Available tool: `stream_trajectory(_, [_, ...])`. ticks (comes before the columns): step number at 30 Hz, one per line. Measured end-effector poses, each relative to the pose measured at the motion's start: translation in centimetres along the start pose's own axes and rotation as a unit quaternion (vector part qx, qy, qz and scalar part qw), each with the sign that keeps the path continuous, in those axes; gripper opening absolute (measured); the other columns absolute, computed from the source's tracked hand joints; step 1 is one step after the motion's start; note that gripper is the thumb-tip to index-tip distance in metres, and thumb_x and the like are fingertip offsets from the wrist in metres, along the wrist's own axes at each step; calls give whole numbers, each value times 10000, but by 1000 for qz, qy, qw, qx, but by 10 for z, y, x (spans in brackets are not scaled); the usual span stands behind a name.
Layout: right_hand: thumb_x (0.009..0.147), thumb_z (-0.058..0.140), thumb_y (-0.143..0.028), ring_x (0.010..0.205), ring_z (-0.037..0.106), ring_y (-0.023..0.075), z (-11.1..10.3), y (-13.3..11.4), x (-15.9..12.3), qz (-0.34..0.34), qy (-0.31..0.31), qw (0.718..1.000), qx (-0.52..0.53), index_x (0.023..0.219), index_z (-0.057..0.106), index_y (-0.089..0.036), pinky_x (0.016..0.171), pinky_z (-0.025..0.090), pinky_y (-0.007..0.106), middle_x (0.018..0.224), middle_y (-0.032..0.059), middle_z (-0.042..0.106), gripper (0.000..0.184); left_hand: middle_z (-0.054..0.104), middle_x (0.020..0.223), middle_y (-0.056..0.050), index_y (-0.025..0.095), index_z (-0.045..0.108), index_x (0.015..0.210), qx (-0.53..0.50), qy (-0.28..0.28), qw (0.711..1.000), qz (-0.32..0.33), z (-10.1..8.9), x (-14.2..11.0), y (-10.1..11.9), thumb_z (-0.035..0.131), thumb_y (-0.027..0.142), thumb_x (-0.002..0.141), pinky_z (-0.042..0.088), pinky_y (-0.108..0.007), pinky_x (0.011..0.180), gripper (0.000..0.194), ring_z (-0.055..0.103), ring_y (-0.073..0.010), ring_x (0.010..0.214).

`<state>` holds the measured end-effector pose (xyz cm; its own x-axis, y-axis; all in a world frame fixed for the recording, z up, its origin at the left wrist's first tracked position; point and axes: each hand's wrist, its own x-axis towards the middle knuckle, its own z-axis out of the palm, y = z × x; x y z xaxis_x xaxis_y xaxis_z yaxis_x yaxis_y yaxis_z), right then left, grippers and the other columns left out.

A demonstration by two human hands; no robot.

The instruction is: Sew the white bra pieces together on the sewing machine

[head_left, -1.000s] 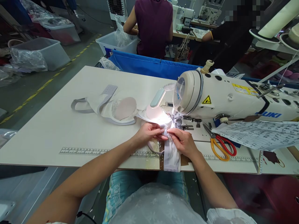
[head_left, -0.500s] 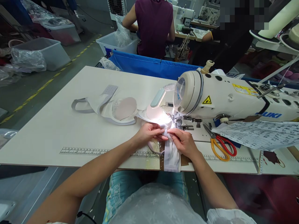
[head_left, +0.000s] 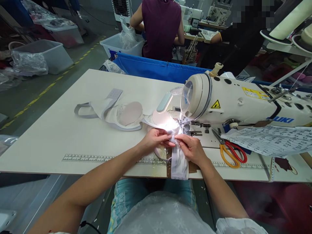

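Observation:
A white bra stretches across the table from the left to the needle area of a sewing machine. Just in front of the needle, my left hand pinches the bra's fabric between thumb and fingers. Close beside it on the right, my right hand is closed on the same bra's band, which hangs down over the table's front edge. The lamp's bright glare washes out the spot under the needle, so the stitching cannot be made out. One cup and the strap lie flat to the left.
Scissors with orange and red handles lie right of my right hand, beside a sheet of written paper. A printed ruler runs along the table's front. Beyond stand a blue cloth bin and a person in a purple top.
My hands and the bra have not visibly moved. In the background, the person in the purple top has shifted slightly.

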<state>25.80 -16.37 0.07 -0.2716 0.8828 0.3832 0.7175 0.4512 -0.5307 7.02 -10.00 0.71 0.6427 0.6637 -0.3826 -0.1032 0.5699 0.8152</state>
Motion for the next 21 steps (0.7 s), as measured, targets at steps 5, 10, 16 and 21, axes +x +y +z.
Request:
stream_trajectory(5, [926,460,-218,710,642,149,-1,0,0,4,-2,1000,2,1018,616,-236,635,465,245,854,17,705,182,717,703,-93,83,632,814,-3,10,1000,-1,1,0,1,757,253,748,571,-271,717,221,728,-204,733])
stream_trajectory(10, [922,461,-214,686,634,146,-1,-1,0,6,-1,1000,2,1012,617,-230,620,457,241,831,15,700,180,716,704,-86,86,632,816,-3,17,1000,-4,1,-1,1,763,251,741,572,-270,702,224,727,-202,725])
stream_trajectory(16, [925,461,-215,683,628,142,-1,-1,0,8,-2,1000,-2,1003,613,-230,618,450,236,830,14,700,172,721,730,-95,77,640,844,-5,3,1000,-2,0,0,0,729,223,776,573,-247,700,184,727,-188,728])
stream_trajectory(21, [925,461,-224,674,623,142,0,0,-1,8,-1,1000,-2,1004,621,-229,616,454,241,818,14,697,178,716,714,-92,77,641,828,-8,4,1000,-2,0,1,0,734,222,773,574,-247,701,182,728,-190,723])
